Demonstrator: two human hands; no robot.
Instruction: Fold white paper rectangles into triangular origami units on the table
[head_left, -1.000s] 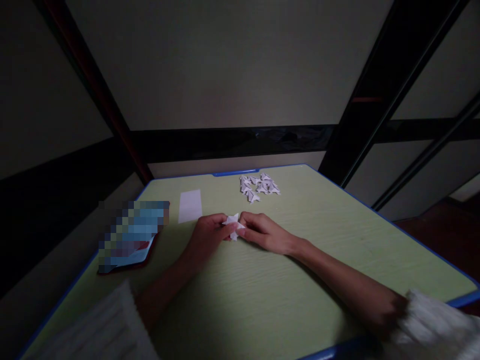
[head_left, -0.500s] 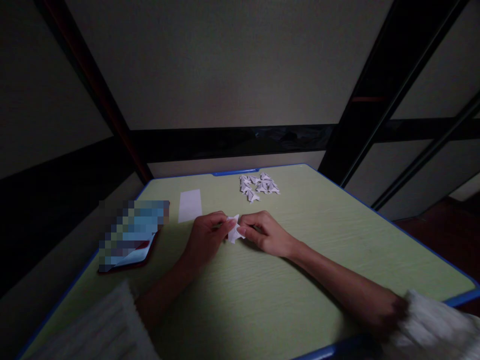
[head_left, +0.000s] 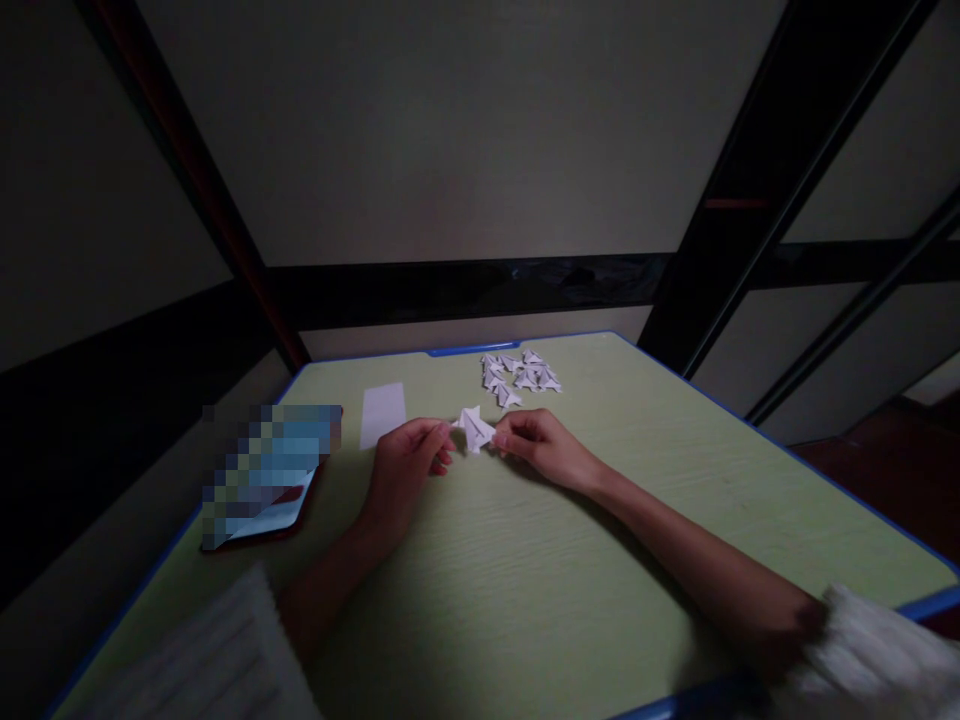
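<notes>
A small folded white paper piece [head_left: 475, 429] is held just above the green table [head_left: 525, 580] between both hands. My right hand [head_left: 544, 447] pinches its right side with closed fingers. My left hand [head_left: 409, 462] has its fingertips at the piece's left tip, fingers curled. A pile of several similar folded paper pieces [head_left: 520, 373] lies beyond, near the table's far edge. A flat white paper strip [head_left: 382, 414] lies to the left of my left hand.
A phone in a red case [head_left: 262, 480], its screen blurred, lies at the table's left edge. Dark metal frame bars [head_left: 465, 285] run behind the table and rise on both sides. The table has a blue rim.
Both hands have carried the folded piece a little farther away and up from the table. The piece now shows a pointed, winged shape; my right hand moved toward the pile.
</notes>
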